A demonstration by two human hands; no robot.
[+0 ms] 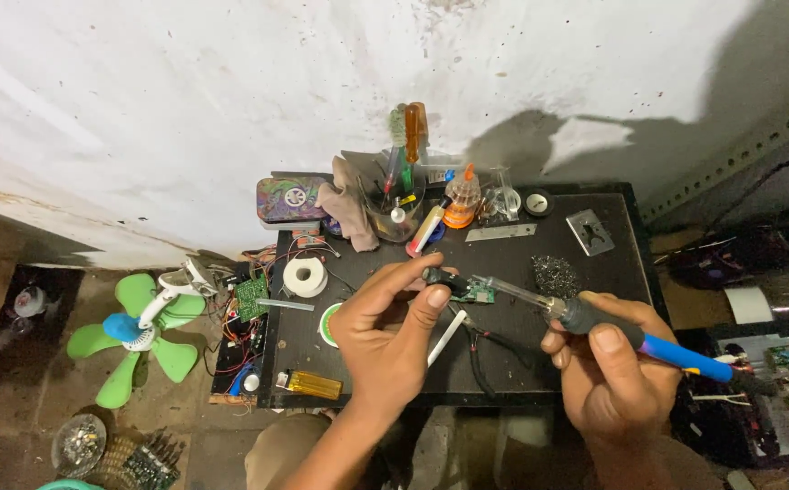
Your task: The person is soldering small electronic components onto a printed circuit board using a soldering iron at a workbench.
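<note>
circuit board (478, 290): partly hidden by left-hand fingers | soldering iron (594, 319): tip contact too small to tell

Blue-handled soldering iron (630, 338), small green circuit board (476, 291), black counter (585, 272), green-bladed fan (136, 331), yellow lighter (311, 384), orange screwdriver (412, 132).

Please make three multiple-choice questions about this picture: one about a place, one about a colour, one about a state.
1. Where does the yellow lighter lie?
A. at the near left corner of the black table
B. on the floor by the fan
C. in the right hand

2. What colour are the blades of the fan?
A. red
B. green
C. white

3. How is the soldering iron held?
A. it lies loose on the table
C. it hangs from the wall
B. the right hand grips it, tip toward the small circuit board in the left hand

Answers: 1 A, it rests there; 2 B, green blades; 3 B, fingers wrap its handle.
</note>
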